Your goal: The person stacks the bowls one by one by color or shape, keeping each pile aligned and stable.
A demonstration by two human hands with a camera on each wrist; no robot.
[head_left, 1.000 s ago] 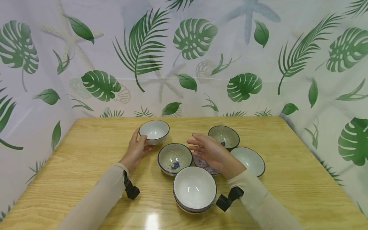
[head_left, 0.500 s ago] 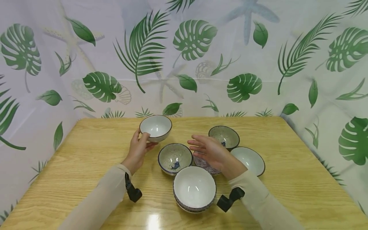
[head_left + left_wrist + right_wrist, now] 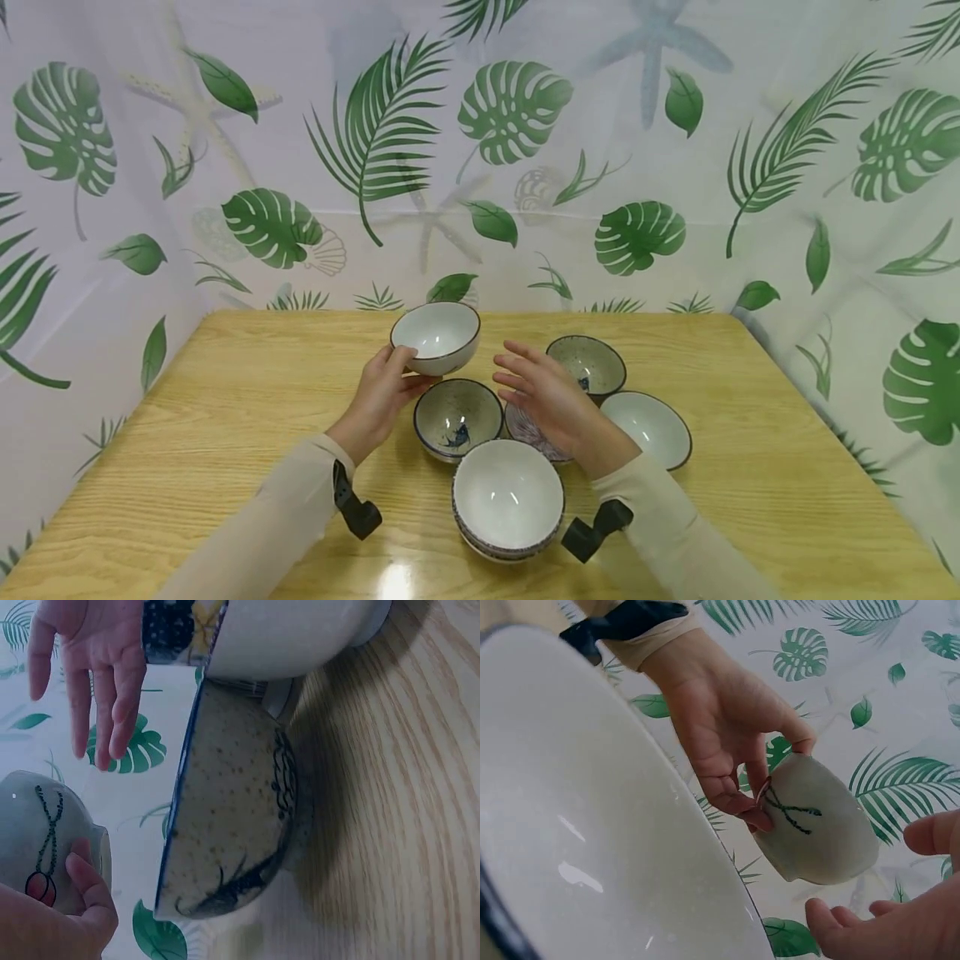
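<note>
My left hand [image 3: 382, 396] grips a white bowl [image 3: 437, 332] with a dark rim, thumb over the edge and fingers underneath. The bowl is raised off the table behind a speckled bowl [image 3: 450, 412] with a blue figure inside. A green twisted line marks the held bowl's outer wall [image 3: 829, 836] in the right wrist view. My right hand [image 3: 557, 400], palm turned to the left and fingers stretched out, holds nothing. It hovers over a purple-patterned bowl [image 3: 525, 429] and partly hides it.
Two nested bowls [image 3: 508, 496], the upper one white inside, stand nearest me. Behind my right hand is another speckled bowl [image 3: 592, 360], and a white bowl [image 3: 652, 425] stands to its right. The wooden table [image 3: 225, 417] ends at a leaf-printed cloth [image 3: 420, 167].
My left hand has lifted the white bowl and carried it to the right, closer to my right hand. The right hand has stayed almost where it was.
</note>
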